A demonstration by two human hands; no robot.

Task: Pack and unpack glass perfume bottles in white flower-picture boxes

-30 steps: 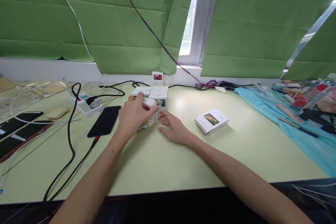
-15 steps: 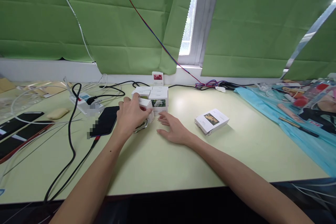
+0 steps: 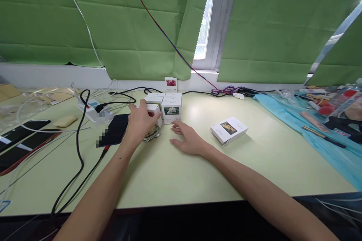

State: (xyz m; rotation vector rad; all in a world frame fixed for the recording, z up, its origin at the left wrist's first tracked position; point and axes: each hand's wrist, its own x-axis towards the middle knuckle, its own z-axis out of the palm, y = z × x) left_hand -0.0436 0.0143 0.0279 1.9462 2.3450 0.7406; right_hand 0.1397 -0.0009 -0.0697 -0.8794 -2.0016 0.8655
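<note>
My left hand grips a small white box with a reddish picture, thumb on its near right side and fingers over the top. Just in front of that box, under the hand, is a clear glass-like object with greenish contents, partly hidden. Behind and to the right stand several white boxes in a block, one showing a white flower picture. By the lower front of this block, my right hand lies on the table with its fingers apart, holding nothing.
A flat white box with a yellow flower picture lies to the right. Against the wall leans a small box with a red picture. A dark phone, cables and a power strip are at left; a blue sheet with clutter is at right.
My left hand has shifted the gripped box slightly left, and it sits straighter beside the block. More of the glass-like object shows. My right hand stays in place.
</note>
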